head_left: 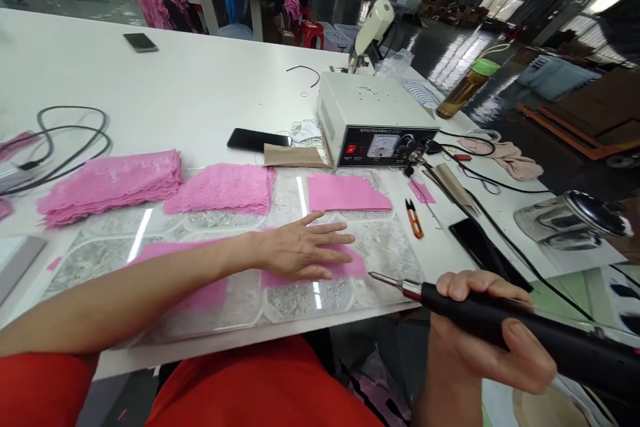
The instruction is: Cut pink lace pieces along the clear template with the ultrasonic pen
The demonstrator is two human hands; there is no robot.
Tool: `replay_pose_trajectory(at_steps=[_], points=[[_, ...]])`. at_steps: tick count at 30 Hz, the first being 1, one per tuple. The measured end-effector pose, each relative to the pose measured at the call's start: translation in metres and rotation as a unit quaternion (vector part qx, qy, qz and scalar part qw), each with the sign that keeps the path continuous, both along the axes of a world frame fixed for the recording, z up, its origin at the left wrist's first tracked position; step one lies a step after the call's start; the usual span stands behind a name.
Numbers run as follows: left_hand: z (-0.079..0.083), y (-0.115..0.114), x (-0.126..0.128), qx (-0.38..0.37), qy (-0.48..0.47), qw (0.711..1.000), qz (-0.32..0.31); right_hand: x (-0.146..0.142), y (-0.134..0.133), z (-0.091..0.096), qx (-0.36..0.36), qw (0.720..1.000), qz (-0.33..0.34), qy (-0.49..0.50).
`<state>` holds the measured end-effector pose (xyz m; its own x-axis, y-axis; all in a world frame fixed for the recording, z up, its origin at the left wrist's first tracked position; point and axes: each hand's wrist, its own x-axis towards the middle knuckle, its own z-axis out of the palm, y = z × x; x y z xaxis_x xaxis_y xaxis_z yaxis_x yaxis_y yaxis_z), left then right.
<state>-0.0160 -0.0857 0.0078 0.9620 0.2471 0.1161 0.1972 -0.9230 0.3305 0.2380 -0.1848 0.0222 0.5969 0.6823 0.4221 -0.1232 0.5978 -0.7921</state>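
My left hand [303, 250] lies flat with fingers stretched out on a pink fabric piece [345, 268] on the glass-covered work mat [385, 247]. My right hand [480, 340] is closed round the black handle of a pen-shaped cutting tool [500, 323]. Its metal tip [383, 277] points left, just off the right edge of that pink piece. A stack of flat pink pieces [347, 193] rests further back on the mat. Two piles of pink lace [220, 188] [110, 183] lie to the left.
A white control box with a meter [375, 120] stands behind the mat. Orange snips [414, 219], a black phone [257, 140], another dark phone [477, 243], a metal iron [570, 220], a bottle [467, 87] and coiled cables [65, 140] lie around.
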Motion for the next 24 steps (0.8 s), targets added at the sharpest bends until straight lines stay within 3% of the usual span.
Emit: replay_pose_trajectory(at_steps=[4, 10, 17, 24], points=[[0.007, -0.015, -0.045, -0.016, 0.018, 0.999, 0.049, -0.009, -0.004, -0.004, -0.007, 0.999, 0.037, 0.012], [0.004, -0.046, -0.099, -0.055, 0.036, 0.988, 0.138, -0.043, 0.005, -0.013, -0.01, 0.986, 0.163, 0.023], [-0.006, -0.058, -0.105, -0.048, 0.048, 0.986, 0.153, -0.091, 0.009, -0.01, -0.022, 0.967, 0.254, -0.004], [-0.006, -0.061, -0.104, -0.065, 0.077, 0.982, 0.158, -0.113, 0.008, -0.008, -0.021, 0.952, 0.305, -0.025]])
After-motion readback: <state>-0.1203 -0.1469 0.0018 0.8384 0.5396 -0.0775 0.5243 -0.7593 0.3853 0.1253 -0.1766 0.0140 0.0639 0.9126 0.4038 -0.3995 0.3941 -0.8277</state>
